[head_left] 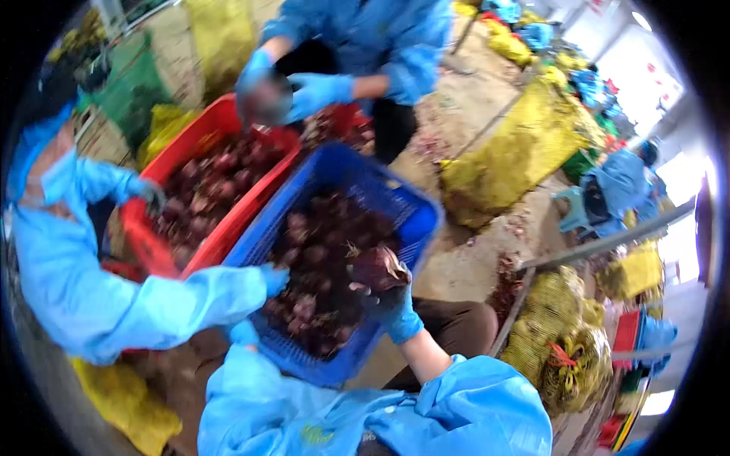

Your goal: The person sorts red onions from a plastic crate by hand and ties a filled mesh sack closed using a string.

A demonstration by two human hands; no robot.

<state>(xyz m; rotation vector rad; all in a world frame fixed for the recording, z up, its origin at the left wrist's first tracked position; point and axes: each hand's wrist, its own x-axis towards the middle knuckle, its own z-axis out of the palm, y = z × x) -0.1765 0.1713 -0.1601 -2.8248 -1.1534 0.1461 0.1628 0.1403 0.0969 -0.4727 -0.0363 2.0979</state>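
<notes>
The right hand (389,310) curls its fingers round an onion (379,269) over the blue crate (325,371); the left hand (243,333), mostly hidden, has an unclear grip.

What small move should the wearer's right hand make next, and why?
Perhaps rotate the onion slightly to check its skin: the right hand holds it over the blue crate, and a pale, flaky-looking patch shows on one side.

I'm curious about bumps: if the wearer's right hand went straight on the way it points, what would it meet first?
Beyond the onion it holds, the right hand would probably meet the loose onions in the blue crate first, though its height above them is unclear, so it might pass over.
</notes>
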